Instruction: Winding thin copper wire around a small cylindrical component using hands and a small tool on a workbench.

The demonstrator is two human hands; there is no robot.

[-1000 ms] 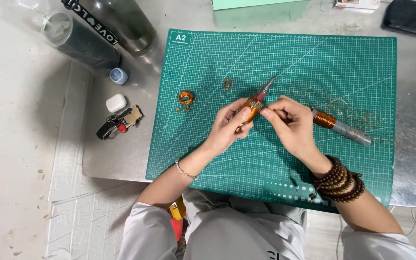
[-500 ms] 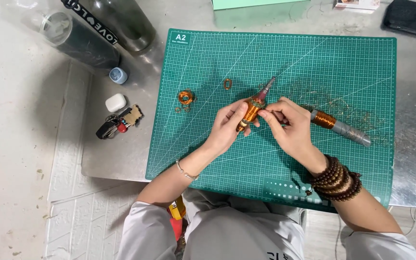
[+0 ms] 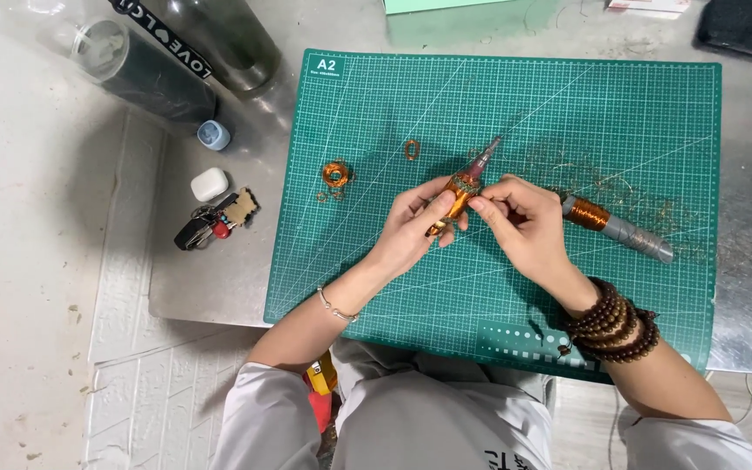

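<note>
Both hands meet over the middle of the green cutting mat [image 3: 567,96]. Left hand [image 3: 415,228] is closed round a slim rod wound with copper wire [image 3: 461,187], gripping its lower end, grey tip pointing up and away. Right hand [image 3: 524,222] pinches the winding with thumb and fingertips, other fingers curled. Looks like the wire-winding or wire-stripping step; the pinch needs to stay on the fine strand while the rod is turned steadily. A second wound rod [image 3: 615,228] lies on the mat just right of the right hand, loose wire scraps around it. A small copper coil [image 3: 336,174] sits left. White corner label [image 3: 327,64] on the mat, top left. Dark bottle with white lettered band [image 3: 211,39] and keys [image 3: 211,224] lie off the mat, left.
</note>
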